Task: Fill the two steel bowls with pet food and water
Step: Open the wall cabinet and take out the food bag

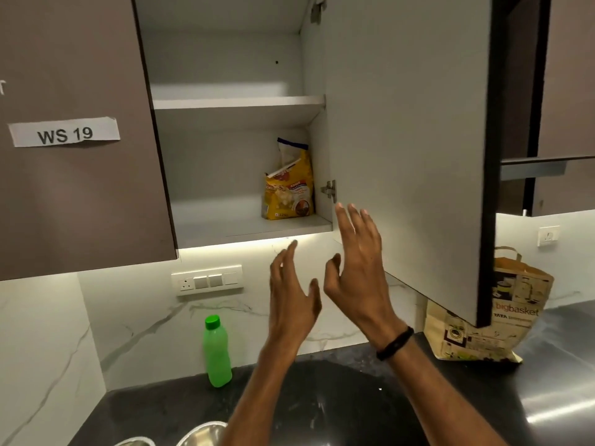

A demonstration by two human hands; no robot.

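Yellow pet food bag stands upright on the lower cupboard shelf at centre frame, close to the open door. The steel bowls show only as rims at the bottom edge on the dark counter, with a green bottle lower left of centre. Left hand and right hand are raised just below the shelf, fingers spread, holding nothing; step judged as fetching the food, and the next move calls for reaching in, gripping the bag on both sides and lifting it out upright.

Both forearms bare; black band on right wrist
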